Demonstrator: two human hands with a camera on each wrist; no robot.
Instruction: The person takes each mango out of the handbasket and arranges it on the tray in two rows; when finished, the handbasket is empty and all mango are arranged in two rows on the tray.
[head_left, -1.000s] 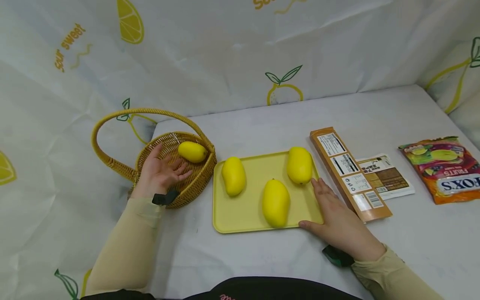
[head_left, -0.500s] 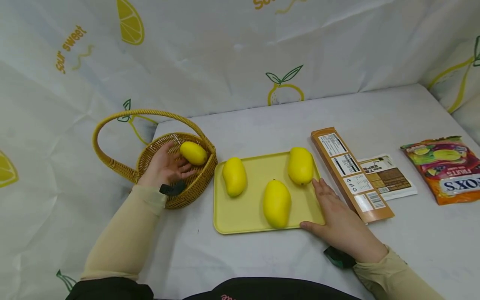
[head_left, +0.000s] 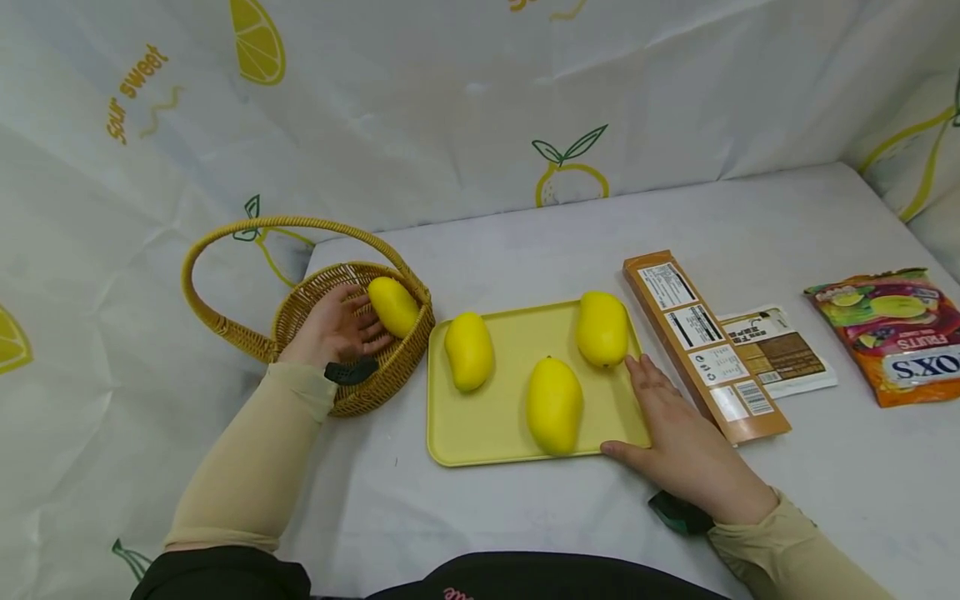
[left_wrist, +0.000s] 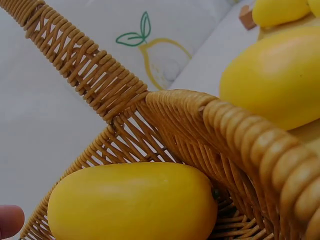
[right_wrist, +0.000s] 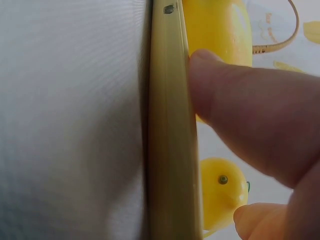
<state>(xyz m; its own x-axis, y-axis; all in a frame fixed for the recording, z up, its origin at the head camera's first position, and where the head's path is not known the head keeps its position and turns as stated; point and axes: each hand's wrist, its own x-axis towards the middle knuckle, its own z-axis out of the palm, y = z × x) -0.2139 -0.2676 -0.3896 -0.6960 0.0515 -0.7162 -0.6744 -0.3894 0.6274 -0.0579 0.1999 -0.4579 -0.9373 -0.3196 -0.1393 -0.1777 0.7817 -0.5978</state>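
My left hand (head_left: 332,327) is inside a wicker basket (head_left: 405,367), palm up with loosely extended fingers beside a yellow mango (head_left: 394,307). In the left wrist view that mango (left_wrist: 130,202) lies against the woven wall, and one fingertip (left_wrist: 10,221) shows apart from it at the lower left. A pale yellow tray (head_left: 487,429) bears three mangoes: one at left (head_left: 468,352), one near the front (head_left: 554,407), one at back right (head_left: 602,329). My right hand (head_left: 686,446) rests at the tray's front right corner, fingers straight; its thumb (right_wrist: 250,105) touches the rim.
Right of the tray lies a long brown box (head_left: 705,350), partly over a white and brown packet (head_left: 783,354). A colourful Fox's fruits bag (head_left: 892,333) lies farther right. The basket's tall handle (head_left: 300,222) arches over its opening.
My left hand has shifted right and slightly up within the basket. The mango there has turned and tilted, its lower end now closer to the basket's right wall. The right hand stays on the tray.
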